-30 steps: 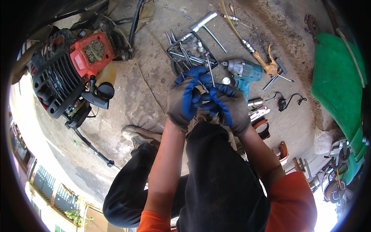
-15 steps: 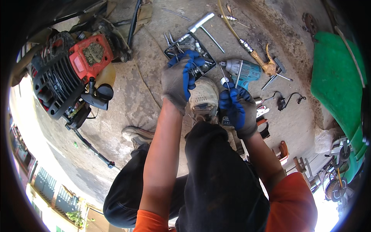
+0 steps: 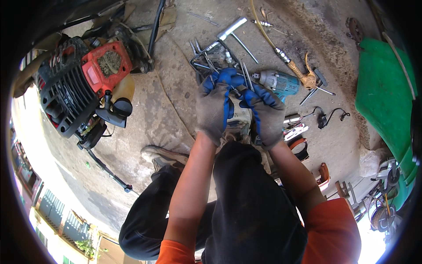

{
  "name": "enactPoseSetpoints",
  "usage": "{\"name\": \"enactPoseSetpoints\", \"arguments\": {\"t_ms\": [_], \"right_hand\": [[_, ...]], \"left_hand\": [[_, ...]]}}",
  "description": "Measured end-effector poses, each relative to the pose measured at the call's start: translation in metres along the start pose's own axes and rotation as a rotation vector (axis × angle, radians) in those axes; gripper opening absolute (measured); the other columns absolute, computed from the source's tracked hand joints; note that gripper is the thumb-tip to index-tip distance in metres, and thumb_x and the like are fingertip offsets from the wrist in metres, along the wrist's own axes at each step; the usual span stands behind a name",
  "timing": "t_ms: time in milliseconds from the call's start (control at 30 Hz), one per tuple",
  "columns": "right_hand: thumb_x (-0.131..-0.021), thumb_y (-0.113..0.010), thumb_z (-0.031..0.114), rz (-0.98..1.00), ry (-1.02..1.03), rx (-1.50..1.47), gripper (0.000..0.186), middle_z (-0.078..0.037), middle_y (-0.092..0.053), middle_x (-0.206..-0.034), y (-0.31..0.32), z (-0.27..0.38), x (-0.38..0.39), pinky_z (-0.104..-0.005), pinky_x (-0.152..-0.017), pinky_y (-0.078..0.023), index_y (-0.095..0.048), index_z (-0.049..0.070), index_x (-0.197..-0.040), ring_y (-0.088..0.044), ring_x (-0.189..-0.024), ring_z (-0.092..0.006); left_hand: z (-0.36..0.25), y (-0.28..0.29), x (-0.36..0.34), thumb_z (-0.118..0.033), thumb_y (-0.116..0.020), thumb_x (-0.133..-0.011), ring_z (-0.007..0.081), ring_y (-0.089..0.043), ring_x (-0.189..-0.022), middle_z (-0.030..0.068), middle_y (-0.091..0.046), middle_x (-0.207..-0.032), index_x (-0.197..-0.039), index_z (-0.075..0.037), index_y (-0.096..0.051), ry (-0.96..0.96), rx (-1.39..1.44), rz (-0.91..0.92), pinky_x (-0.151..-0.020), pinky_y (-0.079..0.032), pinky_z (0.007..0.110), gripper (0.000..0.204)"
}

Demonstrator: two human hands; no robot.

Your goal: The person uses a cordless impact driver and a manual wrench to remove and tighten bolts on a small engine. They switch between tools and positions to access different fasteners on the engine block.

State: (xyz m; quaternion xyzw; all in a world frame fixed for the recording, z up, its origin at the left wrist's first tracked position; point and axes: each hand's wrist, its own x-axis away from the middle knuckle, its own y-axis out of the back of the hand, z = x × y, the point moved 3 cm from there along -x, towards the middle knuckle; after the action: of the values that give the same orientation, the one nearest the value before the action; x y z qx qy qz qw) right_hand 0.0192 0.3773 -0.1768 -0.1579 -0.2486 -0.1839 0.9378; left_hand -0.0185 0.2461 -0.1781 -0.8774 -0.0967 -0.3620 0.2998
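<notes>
My left hand (image 3: 214,105) and my right hand (image 3: 267,110), in grey gloves with blue palms, meet in front of my knee. Two slim metal rods (image 3: 246,75) stick up from the closed fingers of my right hand. Bent fingers of my left hand close around a small piece that the gloves mostly hide; a dark metal bit (image 3: 236,92) shows between the hands. Just beyond them lies a black tray (image 3: 205,50) of loose metal parts, among them a spark plug (image 3: 229,57). A teal impact wrench (image 3: 285,83) rests right of my right hand.
A T-handled socket wrench (image 3: 231,29) lies past the tray. To the right are a gold air blow gun (image 3: 303,75) on a hose and a black cable (image 3: 323,118). A red and black engine (image 3: 103,66) stands left; green sheeting (image 3: 382,88) hangs far right.
My right hand has moved left with the rods and now meets my left hand. My left hand has drawn back from over the tray, toward me and slightly right.
</notes>
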Motion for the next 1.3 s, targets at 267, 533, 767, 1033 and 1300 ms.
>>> {"name": "enactPoseSetpoints", "arguments": {"t_ms": [267,533,767,1033,1300], "right_hand": [[-0.091,-0.065,0.0,0.011,0.035,0.222,0.022,-0.001,-0.071,-0.086,0.011,-0.003,0.001,-0.0165,-0.057,-0.042,-0.071,0.0,-0.112,-0.055,-0.067,-0.0015],[-0.091,-0.064,-0.005,0.018,-0.042,-0.037,0.021,-0.006,-0.072,-0.092,-0.007,0.003,0.001,-0.0236,-0.071,-0.055,-0.068,-0.003,-0.111,-0.066,-0.081,-0.0099],[-0.092,-0.062,-0.004,0.004,-0.002,0.161,0.014,-0.007,-0.071,-0.094,-0.007,-0.001,-0.004,-0.025,-0.07,-0.056,-0.067,-0.004,-0.105,-0.066,-0.078,-0.0094],[-0.094,-0.055,-0.005,-0.007,-0.162,0.093,0.018,-0.012,-0.07,-0.089,-0.007,0.004,0.003,-0.0266,-0.065,-0.058,-0.059,-0.007,-0.111,-0.068,-0.073,-0.0139],[-0.097,-0.054,-0.001,-0.083,-0.208,0.132,0.015,-0.012,-0.068,-0.088,0.02,0.001,0.016,-0.0279,-0.062,-0.057,-0.058,-0.007,-0.111,-0.067,-0.069,-0.0158]], "left_hand": [[0.008,0.016,-0.002,-0.004,-0.046,-0.101,0.0194,-0.069,-0.092,0.0166,-0.07,-0.112,-0.12,0.007,-0.059,-0.027,0.109,0.166,-0.074,-0.055,0.03,0.025],[0.02,0.02,-0.006,-0.003,-0.052,-0.098,0.0214,-0.068,-0.097,0.0138,-0.069,-0.111,-0.118,0.005,-0.059,-0.249,-0.327,0.128,-0.082,-0.056,0.031,0.022],[0.019,0.011,-0.007,0.002,-0.058,-0.092,0.0124,-0.064,-0.095,0.0097,-0.068,-0.112,-0.111,0.0,-0.065,-0.099,-0.25,0.017,-0.082,-0.053,0.026,0.021],[0.01,0.006,-0.017,-0.001,-0.06,-0.094,0.0101,-0.064,-0.082,0.0057,-0.069,-0.098,-0.107,0.001,-0.064,-0.233,-0.514,-0.174,-0.074,-0.054,0.024,0.014],[-0.015,0.007,-0.035,-0.006,-0.064,-0.094,0.0127,-0.067,-0.075,0.0097,-0.072,-0.098,-0.105,0.003,-0.062,-0.031,-0.598,-0.179,-0.064,-0.055,0.024,0.014]]}}
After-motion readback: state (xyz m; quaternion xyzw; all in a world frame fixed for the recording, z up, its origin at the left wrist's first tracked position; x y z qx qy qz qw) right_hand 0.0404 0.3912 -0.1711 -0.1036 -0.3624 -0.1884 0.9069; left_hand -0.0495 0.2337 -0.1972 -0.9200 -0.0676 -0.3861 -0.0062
